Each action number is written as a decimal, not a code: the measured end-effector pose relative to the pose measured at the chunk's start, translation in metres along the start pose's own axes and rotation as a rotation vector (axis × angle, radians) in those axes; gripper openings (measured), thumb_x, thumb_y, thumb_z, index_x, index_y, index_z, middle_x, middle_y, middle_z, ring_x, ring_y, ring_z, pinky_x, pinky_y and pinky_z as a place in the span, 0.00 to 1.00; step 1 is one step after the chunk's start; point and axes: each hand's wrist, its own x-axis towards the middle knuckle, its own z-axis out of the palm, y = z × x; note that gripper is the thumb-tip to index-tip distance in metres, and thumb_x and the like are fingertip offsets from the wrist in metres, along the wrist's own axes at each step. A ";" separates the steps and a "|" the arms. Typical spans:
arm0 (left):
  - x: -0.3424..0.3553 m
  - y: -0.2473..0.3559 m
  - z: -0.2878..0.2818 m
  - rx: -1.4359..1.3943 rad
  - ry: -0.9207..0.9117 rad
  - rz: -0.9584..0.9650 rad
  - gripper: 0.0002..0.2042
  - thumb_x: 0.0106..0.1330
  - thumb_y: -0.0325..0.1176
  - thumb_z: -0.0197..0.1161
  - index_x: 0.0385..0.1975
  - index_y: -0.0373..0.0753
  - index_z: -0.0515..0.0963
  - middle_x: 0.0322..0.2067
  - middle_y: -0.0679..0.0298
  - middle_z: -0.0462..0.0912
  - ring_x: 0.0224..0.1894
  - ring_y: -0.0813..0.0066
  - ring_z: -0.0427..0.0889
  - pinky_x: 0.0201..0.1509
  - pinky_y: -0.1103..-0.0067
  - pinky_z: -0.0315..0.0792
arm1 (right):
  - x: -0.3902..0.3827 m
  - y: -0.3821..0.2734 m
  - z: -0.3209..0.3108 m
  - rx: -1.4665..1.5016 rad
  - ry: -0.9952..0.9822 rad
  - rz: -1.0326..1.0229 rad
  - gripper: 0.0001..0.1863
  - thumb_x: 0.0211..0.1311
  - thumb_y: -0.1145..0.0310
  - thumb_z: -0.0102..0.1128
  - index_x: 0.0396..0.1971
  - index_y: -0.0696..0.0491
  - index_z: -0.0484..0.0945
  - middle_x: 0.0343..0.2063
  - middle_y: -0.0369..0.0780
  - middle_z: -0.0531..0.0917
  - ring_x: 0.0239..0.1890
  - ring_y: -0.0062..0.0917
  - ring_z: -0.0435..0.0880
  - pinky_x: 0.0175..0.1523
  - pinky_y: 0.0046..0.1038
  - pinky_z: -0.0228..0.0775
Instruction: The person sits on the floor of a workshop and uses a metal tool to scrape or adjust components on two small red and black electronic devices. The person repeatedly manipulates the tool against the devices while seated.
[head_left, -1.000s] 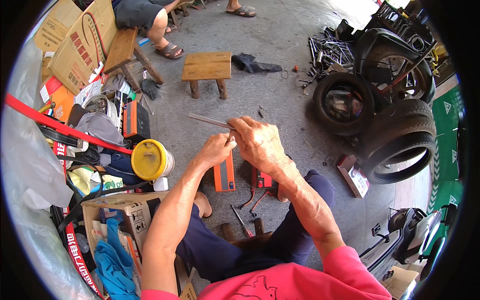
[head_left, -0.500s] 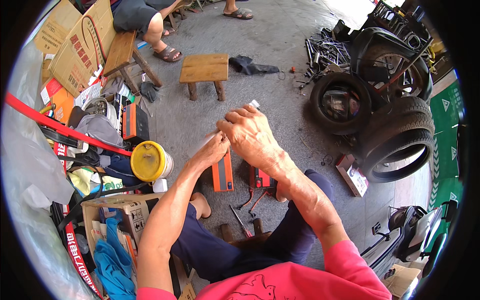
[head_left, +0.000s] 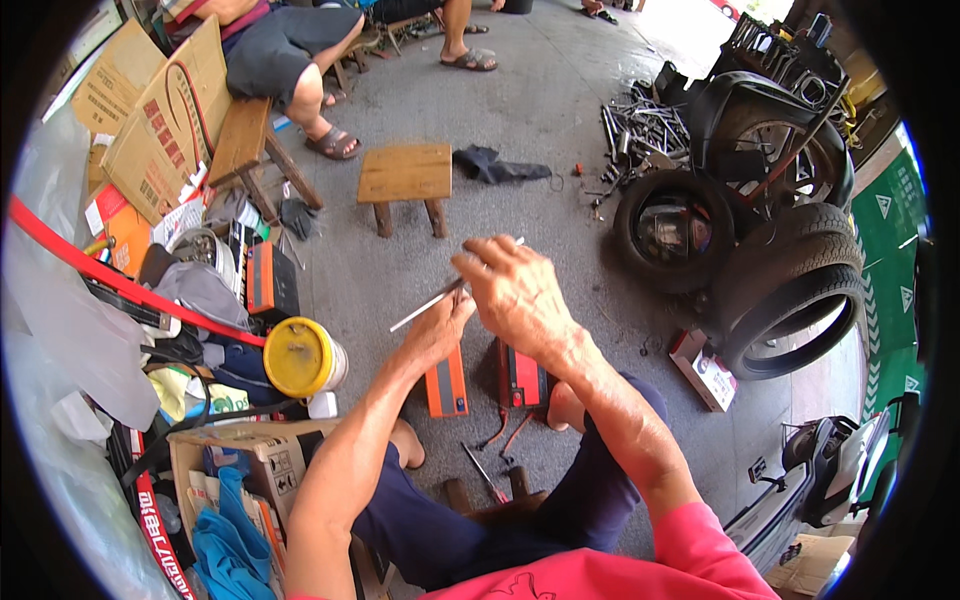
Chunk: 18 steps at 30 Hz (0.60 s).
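A thin pale rod [head_left: 418,313] slants up and to the right in front of me. My left hand [head_left: 440,328] is closed around its middle, and the lower left end sticks out past the fingers. My right hand [head_left: 515,295] is curled over the upper part, where a short pale tip shows beyond the knuckles; its fingertips are partly hidden and a little blurred. Below my hands, an orange battery-like box [head_left: 446,386] and a red-and-black battery [head_left: 522,380] with leads rest on the floor. A screwdriver [head_left: 485,474] lies nearer my seat.
A small wooden stool [head_left: 406,174] stands ahead, beside a dark cloth [head_left: 500,166]. Tyres [head_left: 795,310] and a pile of tools [head_left: 645,125] are at right. At left are a yellow-lidded bucket [head_left: 298,357] and a cardboard box [head_left: 275,455]. Another person [head_left: 300,70] sits at far left.
Both hands have come slightly lower and nearer to me. The rod shows more sharply, with its lower end tilted down to the left. The whole view has shifted a little.
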 end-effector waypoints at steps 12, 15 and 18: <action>-0.003 -0.005 0.002 0.029 -0.142 0.015 0.15 0.70 0.37 0.49 0.39 0.27 0.71 0.35 0.38 0.79 0.45 0.38 0.78 0.45 0.57 0.71 | 0.002 -0.015 0.013 -0.019 0.120 0.322 0.19 0.60 0.57 0.63 0.14 0.51 0.72 0.06 0.41 0.72 0.12 0.37 0.77 0.20 0.35 0.66; -0.004 -0.003 0.008 -0.004 -0.110 -0.021 0.16 0.70 0.37 0.49 0.40 0.27 0.71 0.36 0.38 0.79 0.46 0.38 0.77 0.45 0.59 0.72 | 0.003 -0.019 0.010 0.064 0.192 0.275 0.19 0.59 0.58 0.63 0.14 0.51 0.71 0.06 0.40 0.72 0.12 0.37 0.77 0.19 0.36 0.66; 0.002 -0.012 0.001 0.070 -0.079 -0.024 0.14 0.70 0.35 0.48 0.44 0.28 0.71 0.39 0.38 0.79 0.48 0.38 0.77 0.46 0.61 0.72 | 0.004 -0.018 0.006 0.023 0.140 0.214 0.10 0.56 0.64 0.63 0.22 0.52 0.76 0.19 0.40 0.80 0.21 0.34 0.80 0.25 0.33 0.70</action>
